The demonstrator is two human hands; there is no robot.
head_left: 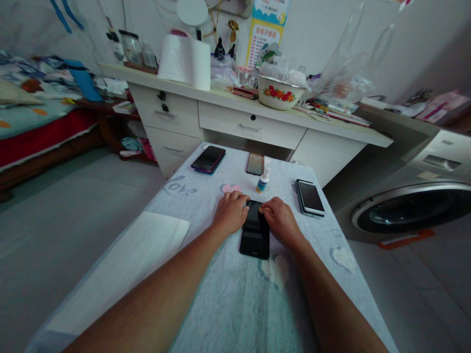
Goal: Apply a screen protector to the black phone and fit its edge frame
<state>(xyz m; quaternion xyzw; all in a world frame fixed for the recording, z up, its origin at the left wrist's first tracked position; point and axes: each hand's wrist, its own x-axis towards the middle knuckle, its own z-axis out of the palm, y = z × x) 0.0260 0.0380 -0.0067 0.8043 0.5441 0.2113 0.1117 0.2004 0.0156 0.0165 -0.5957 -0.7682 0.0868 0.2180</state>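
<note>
A person works with two bare hands on a slim black rectangular smartphone [255, 242], which lies flat, dark screen up, in the middle of a table covered in pale grey-blue patterned cloth [228, 314]. The left hand [231, 213] bends its fingers at the phone's far left corner; the right hand [280, 218] curls at the far right, fingertips drawn together over the edge of the screen. Whether either hand grasps the phone or something thin upon it cannot be told from this angle.

The work appears under way on this one handset, its near part uncovered by the hands and nothing visibly removed from it. A small white-topped bottle with a blue label [262, 182] stands upright just beyond the fingers, apparently not in use.

Other handsets lie untouched: a stack topped by a glossy dark phone with a pinkish edge [209, 158] at far left, and one topped by a white-framed phone with a dark screen [311, 196] at right. A brown-rimmed flat rectangular phone or case [255, 164] lies at the far edge. Which of these are finished and which still wait, the scene does not show.
</note>
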